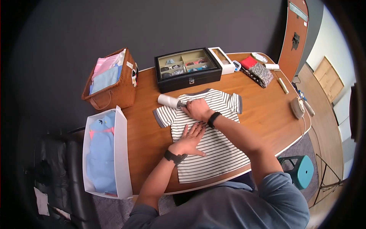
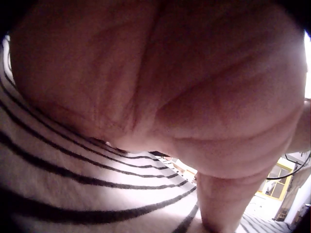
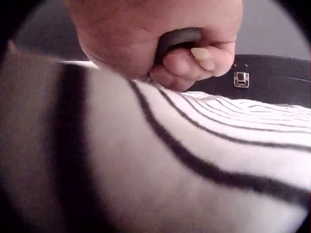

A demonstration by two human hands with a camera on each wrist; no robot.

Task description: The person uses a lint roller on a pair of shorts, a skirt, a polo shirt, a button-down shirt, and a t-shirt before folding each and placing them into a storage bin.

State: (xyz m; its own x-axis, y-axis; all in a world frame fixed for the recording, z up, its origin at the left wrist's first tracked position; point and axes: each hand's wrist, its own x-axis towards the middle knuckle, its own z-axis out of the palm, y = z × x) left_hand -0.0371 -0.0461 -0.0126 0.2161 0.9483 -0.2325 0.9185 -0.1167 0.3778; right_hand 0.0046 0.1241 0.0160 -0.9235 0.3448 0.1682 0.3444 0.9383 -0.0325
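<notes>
A white T-shirt (image 1: 213,152) with dark stripes and grey trim lies spread on the wooden table, its collar toward the back. My right hand (image 1: 199,110) grips the dark handle of a lint roller (image 1: 167,101), whose white cylinder lies over the sleeve at the left shoulder. In the right wrist view the fingers (image 3: 194,65) curl round that handle (image 3: 177,39), low over the striped cloth. With fingers spread, my left hand (image 1: 189,142) rests flat on the middle of the shirt. The palm (image 2: 160,87) fills most of the left wrist view, striped cloth beneath it.
Left of the shirt stand a white box (image 1: 124,152) holding blue clothing and a brown basket (image 1: 131,91) of folded cloths. Behind it sits a black glass-lidded case (image 1: 190,81) beside a white box (image 1: 225,63). Folded fabrics (image 1: 259,72) and an iron (image 1: 297,108) lie at right.
</notes>
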